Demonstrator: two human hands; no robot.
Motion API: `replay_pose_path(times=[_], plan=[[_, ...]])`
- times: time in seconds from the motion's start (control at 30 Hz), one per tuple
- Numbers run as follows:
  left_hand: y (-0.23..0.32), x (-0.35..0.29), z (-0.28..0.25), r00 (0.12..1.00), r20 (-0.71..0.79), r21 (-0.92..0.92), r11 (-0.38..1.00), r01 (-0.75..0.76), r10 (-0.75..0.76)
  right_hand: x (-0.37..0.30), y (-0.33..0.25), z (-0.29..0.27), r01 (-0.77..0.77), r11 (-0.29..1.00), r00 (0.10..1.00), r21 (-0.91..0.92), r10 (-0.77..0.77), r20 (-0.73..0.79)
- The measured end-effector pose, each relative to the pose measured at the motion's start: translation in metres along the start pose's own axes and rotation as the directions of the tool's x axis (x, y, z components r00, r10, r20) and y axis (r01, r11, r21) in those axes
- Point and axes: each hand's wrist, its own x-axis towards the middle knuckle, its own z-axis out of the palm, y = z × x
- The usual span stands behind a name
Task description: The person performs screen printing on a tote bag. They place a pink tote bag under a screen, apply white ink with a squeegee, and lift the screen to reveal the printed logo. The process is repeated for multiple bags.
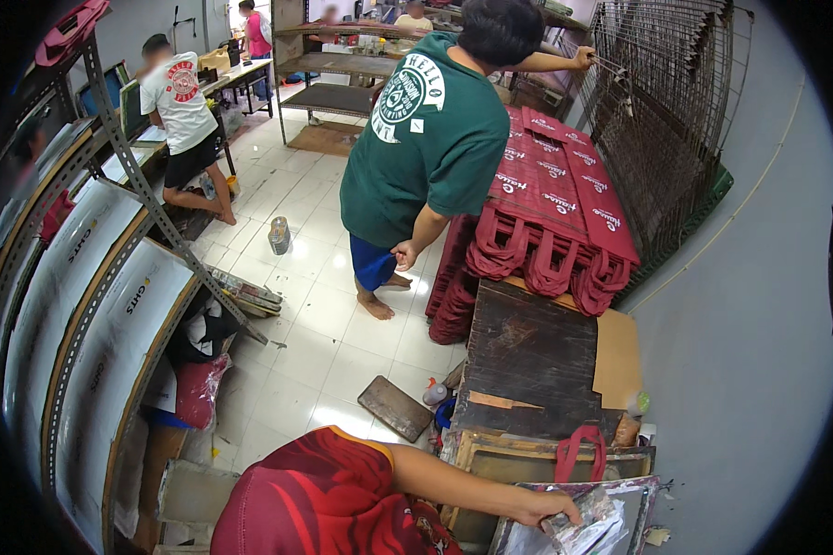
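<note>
My left arm, in a dark red patterned sleeve with orange trim, reaches rightward across the lower edge. At its end, my left hand (544,508) is closed on a worn, grey-stained block (578,520) whose exact kind I cannot make out. Crumpled white sheets (611,535) lie beside and under this block, over a stained frame (652,490). Just beyond, a red bag handle loop (580,453) lies across another wooden-edged frame (491,450). My right hand is outside the picture.
A dark worktop (532,361) carries stacked red bags (560,185). A co-worker in green (426,129) stands beside them, one hand at a wire drying rack (666,83). Metal shelving (125,153) with large sheets fills the left. A brown slab (395,408) lies on the tiled floor.
</note>
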Motion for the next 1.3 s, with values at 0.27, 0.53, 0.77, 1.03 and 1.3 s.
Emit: replay_pose_path(times=[0.27, 0.53, 0.77, 1.03, 1.3], plan=[[-0.001, -0.031, 0.024, 0.994, -0.085, 0.117, 0.991, -0.062, 0.073, -0.002, 0.068, -0.031, 0.478, 0.772, 0.862, -0.419, -0.505, 0.055], [0.032, -0.045, 0.051, 0.989, -0.127, 0.238, 0.966, 0.098, -0.069, -0.023, 0.034, -0.007, -0.036, 0.982, 0.98, 0.186, 0.071, -0.187], [0.018, -0.026, 0.078, 0.962, -0.14, 0.183, 0.949, 0.256, -0.233, -0.049, 0.017, -0.03, 0.002, 0.996, 0.951, -0.088, -0.03, -0.308], [0.004, 0.001, 0.072, 0.943, -0.094, 0.15, 0.932, 0.33, -0.319, -0.07, 0.016, -0.045, -0.043, 0.986, 0.948, -0.159, -0.01, -0.319], [0.005, 0.028, 0.053, 0.956, -0.035, 0.128, 0.947, 0.294, -0.292, -0.08, 0.021, -0.053, -0.009, 0.967, 0.931, -0.256, -0.085, -0.355]])
